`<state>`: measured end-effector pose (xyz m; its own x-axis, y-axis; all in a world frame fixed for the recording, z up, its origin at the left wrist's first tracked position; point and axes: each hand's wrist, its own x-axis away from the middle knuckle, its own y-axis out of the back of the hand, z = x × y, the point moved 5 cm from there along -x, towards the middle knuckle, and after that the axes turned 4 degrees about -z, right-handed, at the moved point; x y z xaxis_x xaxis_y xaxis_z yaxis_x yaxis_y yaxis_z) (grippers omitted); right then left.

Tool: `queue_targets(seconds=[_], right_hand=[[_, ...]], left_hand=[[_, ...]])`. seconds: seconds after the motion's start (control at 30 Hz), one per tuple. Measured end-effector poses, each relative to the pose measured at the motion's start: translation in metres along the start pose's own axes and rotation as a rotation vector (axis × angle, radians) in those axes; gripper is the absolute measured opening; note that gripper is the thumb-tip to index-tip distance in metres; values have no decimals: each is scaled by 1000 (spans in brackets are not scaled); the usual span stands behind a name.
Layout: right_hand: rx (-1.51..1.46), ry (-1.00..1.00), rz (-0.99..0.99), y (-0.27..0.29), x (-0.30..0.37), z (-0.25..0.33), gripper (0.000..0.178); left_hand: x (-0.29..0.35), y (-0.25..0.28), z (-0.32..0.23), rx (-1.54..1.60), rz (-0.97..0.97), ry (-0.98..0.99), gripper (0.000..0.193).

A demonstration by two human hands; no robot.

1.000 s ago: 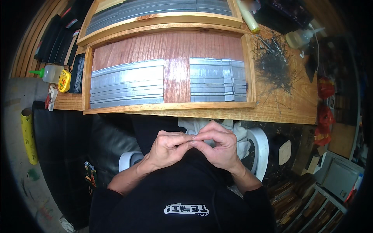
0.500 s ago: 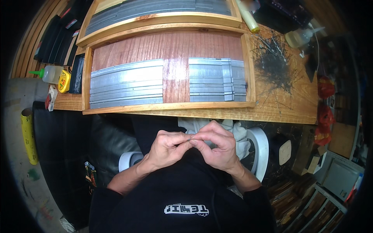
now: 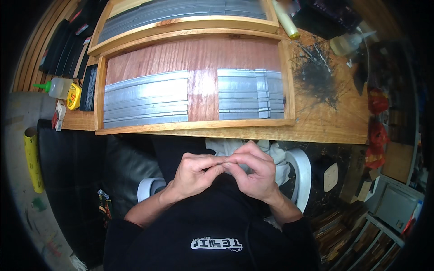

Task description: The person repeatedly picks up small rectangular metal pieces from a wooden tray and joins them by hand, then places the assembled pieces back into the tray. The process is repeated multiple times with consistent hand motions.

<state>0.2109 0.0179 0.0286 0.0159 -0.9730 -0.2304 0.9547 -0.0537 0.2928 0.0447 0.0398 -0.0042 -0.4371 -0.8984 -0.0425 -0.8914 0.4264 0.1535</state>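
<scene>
My left hand (image 3: 195,175) and my right hand (image 3: 254,170) meet over my lap, in front of the table's near edge. Both are closed in a pinch, thumbs and forefingers pressed together tip to tip. Whatever sits between the fingertips is too small or too hidden to name. Beyond my hands, on the table, lies a shallow wooden tray (image 3: 194,127) with a reddish wood base. Inside it, flat grey strips (image 3: 144,97) fill the left part, and a shorter group of grey strips (image 3: 237,95) lies to the right, with a bare band of wood between the groups.
Behind stands a second wooden tray (image 3: 190,23) of grey strips. Thin dark scraps (image 3: 316,72) are heaped on the table's right, near a clear squeeze bottle (image 3: 342,44). At left are a green-tipped bottle (image 3: 59,87) and a yellow tape measure (image 3: 74,96). White chair arms (image 3: 302,176) flank me.
My hands keep the same pinch at nearly the same spot, with only a tiny shift of the fingers. The whole view has moved slightly.
</scene>
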Motion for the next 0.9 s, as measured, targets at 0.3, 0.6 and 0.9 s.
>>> queue_targets(seconds=[0.3,0.6,0.9], right_hand=[[875,393,-251,118,-39,65,11],[34,257,55,32,-32,48,26],[-36,258,52,15,-51,26,24]], left_hand=[[-13,5,-21,23,-83,-202,27],[-29,0,-52,-52,12,-387,34],[-47,18,-51,-287,-14,-441,27]])
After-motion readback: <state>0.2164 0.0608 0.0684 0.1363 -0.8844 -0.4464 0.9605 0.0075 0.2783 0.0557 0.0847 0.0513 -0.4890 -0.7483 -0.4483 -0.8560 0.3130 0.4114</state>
